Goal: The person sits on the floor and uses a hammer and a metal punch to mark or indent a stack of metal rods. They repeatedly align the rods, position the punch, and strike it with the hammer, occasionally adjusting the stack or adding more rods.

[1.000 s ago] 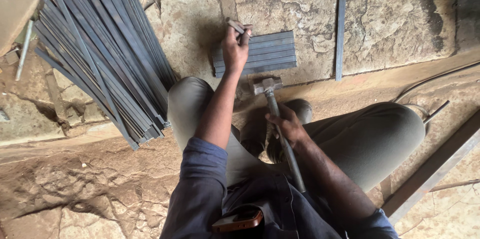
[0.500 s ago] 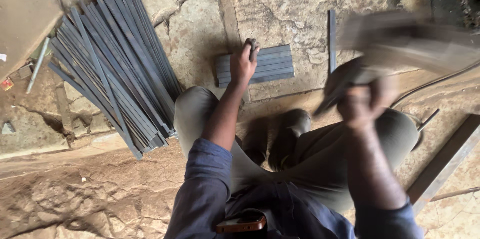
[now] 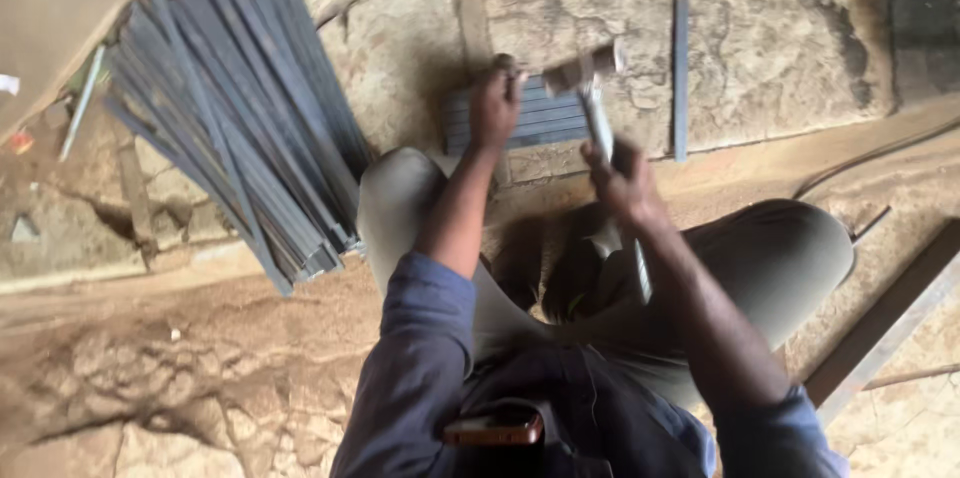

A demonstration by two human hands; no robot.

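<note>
On the stone floor [image 3: 780, 58] ahead of my knees: short stack of flat steel strips [image 3: 545, 118], long axis crosswise. Left hand [image 3: 495, 103] pins a small piece there, grip unclear; right hand [image 3: 625, 183] clenches hammer [image 3: 590, 73], head just beside.

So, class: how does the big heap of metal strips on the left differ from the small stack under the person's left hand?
The big heap holds many long strips, fanned loosely and slanting; the small stack holds a few short ones, laid neatly level. No hand touches the heap; the left hand rests on the stack, with the hammer above it. Both are flat grey metal on stone.
</note>
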